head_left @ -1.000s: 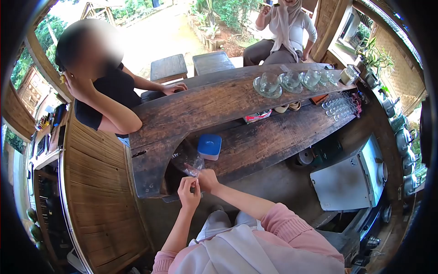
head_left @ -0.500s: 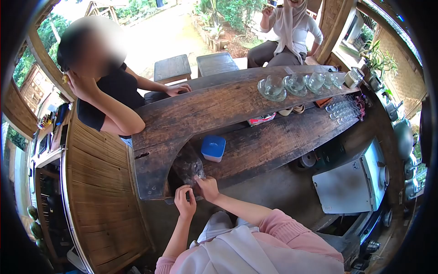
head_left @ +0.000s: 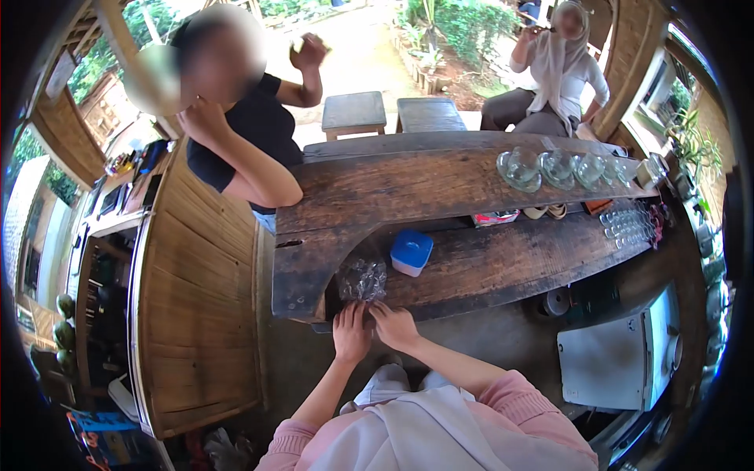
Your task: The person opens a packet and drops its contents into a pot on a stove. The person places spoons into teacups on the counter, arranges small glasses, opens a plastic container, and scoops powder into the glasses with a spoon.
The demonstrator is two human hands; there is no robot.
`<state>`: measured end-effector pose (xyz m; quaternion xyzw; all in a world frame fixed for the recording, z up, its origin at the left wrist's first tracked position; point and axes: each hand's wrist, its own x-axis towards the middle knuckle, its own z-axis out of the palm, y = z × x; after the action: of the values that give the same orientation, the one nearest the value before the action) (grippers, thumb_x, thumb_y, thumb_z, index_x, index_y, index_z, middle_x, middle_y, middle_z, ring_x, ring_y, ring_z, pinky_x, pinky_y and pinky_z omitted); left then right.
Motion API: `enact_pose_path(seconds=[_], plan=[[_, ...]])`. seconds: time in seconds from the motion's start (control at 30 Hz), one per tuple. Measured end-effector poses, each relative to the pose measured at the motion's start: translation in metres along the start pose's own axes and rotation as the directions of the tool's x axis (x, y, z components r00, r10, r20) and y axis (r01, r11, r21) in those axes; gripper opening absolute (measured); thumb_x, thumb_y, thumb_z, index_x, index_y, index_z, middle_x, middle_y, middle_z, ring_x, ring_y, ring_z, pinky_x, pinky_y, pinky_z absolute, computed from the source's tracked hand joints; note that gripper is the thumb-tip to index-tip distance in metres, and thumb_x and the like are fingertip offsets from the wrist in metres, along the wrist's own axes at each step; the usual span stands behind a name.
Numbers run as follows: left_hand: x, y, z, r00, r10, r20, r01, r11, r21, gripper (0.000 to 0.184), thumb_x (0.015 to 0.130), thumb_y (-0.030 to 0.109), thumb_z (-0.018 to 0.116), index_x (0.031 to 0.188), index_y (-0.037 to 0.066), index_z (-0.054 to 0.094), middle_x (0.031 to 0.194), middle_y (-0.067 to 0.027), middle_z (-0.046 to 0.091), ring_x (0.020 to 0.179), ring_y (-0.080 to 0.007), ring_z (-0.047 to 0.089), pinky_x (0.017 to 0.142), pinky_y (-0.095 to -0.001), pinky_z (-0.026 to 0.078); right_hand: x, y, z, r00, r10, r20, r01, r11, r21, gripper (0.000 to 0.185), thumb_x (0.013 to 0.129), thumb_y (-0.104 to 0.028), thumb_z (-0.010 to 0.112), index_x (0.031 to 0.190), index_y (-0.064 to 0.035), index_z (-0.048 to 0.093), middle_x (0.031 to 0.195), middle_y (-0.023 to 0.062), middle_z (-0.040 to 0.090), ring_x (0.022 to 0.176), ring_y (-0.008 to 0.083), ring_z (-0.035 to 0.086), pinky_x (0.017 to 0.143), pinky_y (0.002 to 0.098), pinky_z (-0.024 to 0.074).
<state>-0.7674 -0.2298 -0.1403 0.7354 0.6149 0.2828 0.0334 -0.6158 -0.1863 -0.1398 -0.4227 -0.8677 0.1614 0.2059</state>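
Observation:
A crumpled clear plastic bag lies at the left end of the lower wooden shelf. My left hand and my right hand are side by side at its near edge, fingers closed on the plastic and almost touching. What is inside the bag I cannot make out. Just beyond my right hand stands a square plastic box with a blue lid, its lid on.
Glass cups and saucers line the wooden counter, with more glasses lower right. A person in black leans on the counter at left; another person sits beyond. A white cabinet stands right.
My left hand has come up to the bag's edge beside my right hand. The person in black has lifted a hand off the counter. The view has shifted left.

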Motion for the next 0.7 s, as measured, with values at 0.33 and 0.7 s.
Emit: enact_pose_path(seconds=[0.33,0.7], plan=[[0.013,0.026,-0.002,0.972,-0.227,-0.064,0.233,0.966,0.108,0.062,0.081,0.029,0.068,0.133,0.002,0.049,0.131,-0.0196,0.044,0.122,-0.0382,0.042,0.101,-0.0506,0.032,-0.012,0.0,-0.032,0.954,-0.058,-0.296,0.094,0.99,0.11,0.03,0.071,-0.006,0.065,0.101,-0.0096,0.062,0.105,0.0091,0.059,0.101,0.0299,0.055,0.086,0.0415,0.0438],[0.034,0.119,-0.027,0.992,-0.029,-0.119,-0.007,0.956,-0.295,0.036,0.079,0.012,0.068,0.114,0.01,0.061,0.116,-0.0109,0.056,0.113,-0.0321,0.05,0.098,-0.0444,0.035,-0.078,0.035,-0.1,0.857,0.317,-0.405,-0.156,0.911,0.381,0.036,0.077,0.0,0.063,0.111,-0.0096,0.063,0.105,0.0077,0.065,0.102,0.0288,0.057,0.088,0.0406,0.0424]])
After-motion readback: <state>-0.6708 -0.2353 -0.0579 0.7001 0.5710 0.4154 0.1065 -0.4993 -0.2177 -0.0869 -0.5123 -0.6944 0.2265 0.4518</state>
